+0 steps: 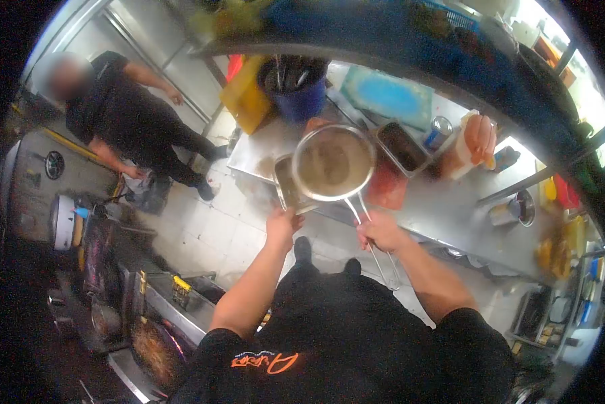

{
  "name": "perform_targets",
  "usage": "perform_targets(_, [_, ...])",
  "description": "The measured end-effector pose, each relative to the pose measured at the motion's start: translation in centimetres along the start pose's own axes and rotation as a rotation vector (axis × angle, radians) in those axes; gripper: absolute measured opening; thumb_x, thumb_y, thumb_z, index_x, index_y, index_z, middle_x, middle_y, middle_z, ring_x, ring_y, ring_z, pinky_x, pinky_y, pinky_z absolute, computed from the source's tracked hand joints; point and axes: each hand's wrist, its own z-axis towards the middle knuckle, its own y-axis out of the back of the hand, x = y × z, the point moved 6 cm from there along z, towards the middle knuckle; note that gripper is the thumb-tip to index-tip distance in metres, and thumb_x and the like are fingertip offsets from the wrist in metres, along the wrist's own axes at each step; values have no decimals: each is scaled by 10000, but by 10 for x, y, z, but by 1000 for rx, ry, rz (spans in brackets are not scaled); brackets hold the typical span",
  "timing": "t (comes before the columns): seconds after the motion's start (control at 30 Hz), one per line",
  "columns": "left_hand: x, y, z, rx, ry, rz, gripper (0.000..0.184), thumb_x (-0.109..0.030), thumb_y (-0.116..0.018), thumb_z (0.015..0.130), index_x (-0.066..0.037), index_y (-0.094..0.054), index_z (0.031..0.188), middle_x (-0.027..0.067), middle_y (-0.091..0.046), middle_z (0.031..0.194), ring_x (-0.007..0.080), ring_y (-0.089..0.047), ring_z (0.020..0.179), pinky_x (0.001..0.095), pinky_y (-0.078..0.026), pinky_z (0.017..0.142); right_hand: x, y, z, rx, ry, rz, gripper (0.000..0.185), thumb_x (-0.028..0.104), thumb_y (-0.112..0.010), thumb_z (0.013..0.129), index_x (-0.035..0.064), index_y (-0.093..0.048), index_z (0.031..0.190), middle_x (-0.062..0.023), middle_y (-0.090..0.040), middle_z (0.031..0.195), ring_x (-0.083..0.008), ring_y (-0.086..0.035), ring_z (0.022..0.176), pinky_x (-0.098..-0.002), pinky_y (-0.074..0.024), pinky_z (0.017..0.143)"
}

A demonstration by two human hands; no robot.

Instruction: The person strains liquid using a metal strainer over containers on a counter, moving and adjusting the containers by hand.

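A round wire strainer (334, 162) hangs at the centre of the view, over the near edge of the steel counter. My right hand (381, 233) is closed round its long wire handle. Partly under the strainer, on its left, is a rectangular metal container (286, 183). My left hand (283, 225) grips that container at its near end. The strainer's mesh looks brownish, and whether anything lies in it is too blurred to tell. Its rim overlaps the container in view; whether they touch cannot be made out.
On the steel counter (444, 225) stand a dark-filled metal tray (401, 148), a can (439, 132), a blue board (388, 94) and a blue bucket (293, 94) of utensils. Another person (137, 121) stands at the left. Cooking equipment with a pan (156, 350) is at lower left.
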Motion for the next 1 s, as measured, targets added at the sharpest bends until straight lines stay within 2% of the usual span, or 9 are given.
perform_targets(0.07, [-1, 2, -4, 11, 1, -4, 219, -108, -546, 951, 26, -508, 1120, 143, -618, 949, 236, -632, 795, 341, -535, 729, 8, -6, -9, 92, -60, -57, 218, 117, -576, 910, -6, -526, 1084, -59, -591, 682, -161, -592, 564, -310, -475, 505])
perform_targets(0.17, [9, 12, 9, 26, -59, -112, 195, -93, -552, 941, 21, -504, 1091, 135, -597, 947, 221, -609, 805, 347, -528, 745, -13, 10, 9, -7, 32, 22, 208, 104, -573, 909, -1, -529, 1083, -62, -587, 674, -168, -593, 557, -313, -478, 502])
perform_targets(0.47, [17, -7, 16, 20, -129, -193, 127, -93, -548, 944, -10, -491, 1021, 96, -563, 930, 195, -573, 795, 363, -528, 765, 13, -2, -3, 27, -83, -93, 151, 103, -576, 914, 21, -516, 1025, -41, -564, 697, -155, -578, 548, -341, -508, 489])
perform_targets(0.57, [16, -11, 10, -39, -119, -173, 113, -96, -544, 948, -11, -499, 1008, 103, -570, 949, 188, -567, 797, 350, -524, 745, 21, 1, -7, -21, 32, -101, 178, 108, -553, 925, -17, -511, 1044, -65, -574, 677, -158, -592, 535, -313, -505, 500])
perform_targets(0.67, [3, -20, 0, 32, -167, -124, 127, -100, -536, 962, 16, -508, 1003, 110, -573, 912, 197, -579, 821, 380, -540, 807, 20, -1, -3, 12, 13, -174, 190, 128, -588, 917, 15, -520, 1053, -46, -570, 690, -159, -583, 555, -330, -507, 486])
perform_targets(0.77, [4, -19, 6, -50, -175, -102, 129, -100, -543, 949, 22, -520, 982, 119, -582, 921, 190, -579, 801, 356, -531, 780, 28, -6, -15, 52, -25, -256, 175, 119, -577, 924, 14, -521, 1053, -56, -579, 679, -163, -595, 566, -323, -499, 477])
perform_targets(0.87, [3, -25, 2, -67, -170, -172, 119, -92, -559, 944, -6, -513, 1012, 106, -570, 928, 194, -568, 800, 318, -514, 706, 5, 6, 5, -84, 72, 26, 159, 107, -570, 925, 10, -521, 1041, -64, -588, 667, -169, -598, 548, -317, -485, 465])
perform_targets(0.97, [11, -23, 20, 13, -225, -43, 108, -93, -561, 943, -17, -511, 1002, 103, -566, 920, 202, -571, 813, 336, -515, 711, 25, -6, -12, 41, -15, -247, 162, 101, -569, 920, 6, -526, 1045, -61, -580, 663, -167, -585, 532, -319, -480, 463])
perform_targets(1.0, [12, -22, 20, -9, -215, -80, 105, -92, -560, 943, -18, -511, 1000, 104, -569, 927, 202, -571, 817, 341, -517, 709, 23, -4, -9, 4, 14, -150, 163, 102, -571, 919, 6, -527, 1043, -60, -580, 663, -168, -585, 530, -321, -480, 462])
